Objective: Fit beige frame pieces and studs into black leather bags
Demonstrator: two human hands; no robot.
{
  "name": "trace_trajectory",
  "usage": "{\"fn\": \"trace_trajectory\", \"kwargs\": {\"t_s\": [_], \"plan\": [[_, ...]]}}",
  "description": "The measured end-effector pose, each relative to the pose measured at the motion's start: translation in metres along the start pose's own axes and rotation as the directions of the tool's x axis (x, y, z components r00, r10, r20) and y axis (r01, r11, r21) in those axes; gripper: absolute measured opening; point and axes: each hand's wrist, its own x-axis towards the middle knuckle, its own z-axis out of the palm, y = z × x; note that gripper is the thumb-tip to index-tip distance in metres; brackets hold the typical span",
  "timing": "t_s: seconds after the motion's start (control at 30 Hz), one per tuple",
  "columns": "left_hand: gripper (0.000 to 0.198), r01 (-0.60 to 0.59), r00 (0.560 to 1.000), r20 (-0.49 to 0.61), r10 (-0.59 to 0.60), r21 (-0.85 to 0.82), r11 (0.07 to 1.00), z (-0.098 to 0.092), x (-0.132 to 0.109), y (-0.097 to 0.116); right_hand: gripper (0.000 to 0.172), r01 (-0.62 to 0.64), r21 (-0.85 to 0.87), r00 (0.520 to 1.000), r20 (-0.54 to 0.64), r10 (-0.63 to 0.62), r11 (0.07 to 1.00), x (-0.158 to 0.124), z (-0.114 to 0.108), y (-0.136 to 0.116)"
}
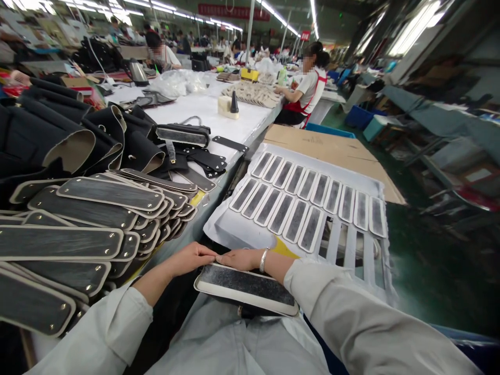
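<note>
On my lap rests a black bag (pixel 250 286), its long dark panel with a cream rim facing up. A small metal fitting shows under its near side. My left hand (pixel 193 259) is closed, thumb and fingers pinched at the panel's far left corner. Beside it, my right hand (pixel 240 259) lies along the far edge with its fingers pressed together; the two sets of fingertips meet there. What the fingertips grip beneath the edge is hidden. To the left, a heap of dark strips (pixel 111 194) with pale borders and metal studs lies on the table.
Right of my hands, a pale board (pixel 242 226) carries rows of dark rectangular panels (pixel 308 229), with several slots at its near right. Cardboard (pixel 332 156) lies behind it. Black bag bodies (pixel 66 135) are piled at left. A co-worker (pixel 308 86) sits farther along the table.
</note>
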Motion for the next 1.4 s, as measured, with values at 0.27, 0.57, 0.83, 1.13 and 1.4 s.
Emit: {"fn": "trace_trajectory", "kwargs": {"t_s": [0.27,0.57,0.83,1.13,1.4], "plan": [[0.037,0.073,0.992,-0.097,-0.080,-0.078,0.994,0.009,-0.004,0.001,0.070,0.055,-0.004,0.998,0.011,-0.055,0.998,0.013,0.001,0.005],[0.037,0.166,0.973,-0.166,-0.160,0.021,0.986,0.013,-0.005,0.010,0.044,0.140,-0.021,0.990,0.003,-0.140,0.990,-0.036,-0.003,0.032],[0.036,0.166,0.979,-0.140,-0.149,0.115,0.979,0.004,0.000,0.016,0.041,0.168,0.089,0.966,-0.215,-0.146,0.982,-0.121,0.009,0.101],[0.034,-0.398,0.862,-0.008,0.507,0.609,0.686,0.077,-0.016,0.055,0.029,0.069,-0.205,0.545,-0.812,-0.209,0.976,-0.163,0.082,0.051],[0.015,-0.419,0.756,-0.024,0.655,0.751,0.511,0.144,-0.013,0.058,0.012,-0.062,-0.188,0.188,-0.967,-0.173,0.980,-0.148,0.162,0.060]]}}
